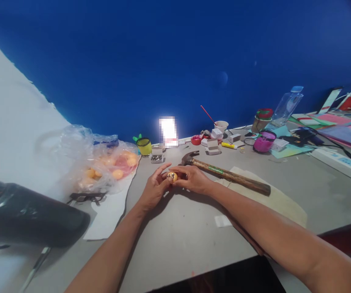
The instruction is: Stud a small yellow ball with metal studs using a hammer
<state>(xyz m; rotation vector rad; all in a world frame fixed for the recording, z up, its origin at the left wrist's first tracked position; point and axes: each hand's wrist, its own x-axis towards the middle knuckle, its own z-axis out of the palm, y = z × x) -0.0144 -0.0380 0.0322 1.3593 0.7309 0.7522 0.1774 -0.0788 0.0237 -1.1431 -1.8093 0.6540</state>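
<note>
Head: orange ball (172,176) in both hands (194,179)

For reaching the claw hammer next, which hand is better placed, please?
Probably the right hand: it is nearer the claw hammer, whose handle points rightward. The left hand is farther; both hold the orange ball.

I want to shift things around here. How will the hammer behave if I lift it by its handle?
The hammer will probably feel head-heavy, its claw head looking like metal and the handle like wood. It should stay stiff: the handle is thick and straight. Rolling far seems unlikely, as the claw head juts out sideways.
</note>
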